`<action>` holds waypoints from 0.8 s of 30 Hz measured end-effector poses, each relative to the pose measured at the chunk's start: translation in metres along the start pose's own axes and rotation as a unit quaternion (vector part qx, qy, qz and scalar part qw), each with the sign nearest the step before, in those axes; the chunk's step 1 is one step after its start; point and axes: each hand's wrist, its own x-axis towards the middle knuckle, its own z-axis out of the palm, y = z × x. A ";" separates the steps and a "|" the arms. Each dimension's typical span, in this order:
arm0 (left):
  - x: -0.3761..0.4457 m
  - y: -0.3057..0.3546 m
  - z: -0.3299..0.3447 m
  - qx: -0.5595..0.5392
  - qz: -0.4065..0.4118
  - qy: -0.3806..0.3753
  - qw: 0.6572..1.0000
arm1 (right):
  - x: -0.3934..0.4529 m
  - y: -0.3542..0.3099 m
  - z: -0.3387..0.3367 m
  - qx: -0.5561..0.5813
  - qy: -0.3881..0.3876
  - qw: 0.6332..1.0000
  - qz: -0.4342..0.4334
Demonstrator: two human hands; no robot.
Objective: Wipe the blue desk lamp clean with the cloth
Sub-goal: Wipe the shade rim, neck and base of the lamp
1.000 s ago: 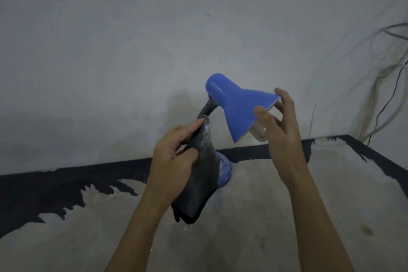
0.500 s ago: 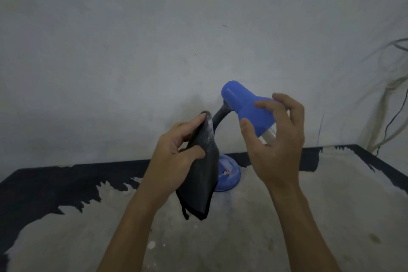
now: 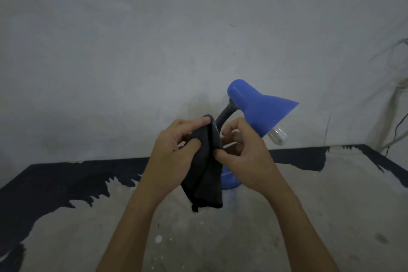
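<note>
The lamp (image 3: pixel 254 115) stands on the table (image 3: pixel 309 216) close to the wall (image 3: pixel 154 40), its blue shade (image 3: pixel 262 110) tipped to the right with the bulb (image 3: pixel 278 136) poking out of the open end, its dark neck (image 3: pixel 224 115) curving down to the blue base (image 3: pixel 229 180), which is mostly hidden behind the cloth (image 3: pixel 206 172). Both hands are off the lamp and on the cloth, just in front of the neck. The left hand (image 3: pixel 176 157) grips the dark cloth near its top, fingers curled over the upper fold and thumb pressed into the front, while the rest hangs down loose. The right hand (image 3: pixel 242 152) pinches the cloth's right edge between thumb and forefinger — it looks like a refold or a shift to a fresh face, not a wiping stroke. How clean the lamp is I can't rightly judge: the shade looks evenly blue in this dim light, with a pale speck or two low on its side, and the neck and base are too dark or too covered to read. My guess is the job is midway — the cloth is being readied, and the shade, neck and base may all need a pass yet. The cloth touches nothing blue that I can see, though it hangs right before the base.
</note>
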 end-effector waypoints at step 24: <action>0.008 -0.066 0.030 -0.027 -0.134 -0.049 0.989 | 0.006 0.084 -0.020 -0.050 0.091 0.981 0.164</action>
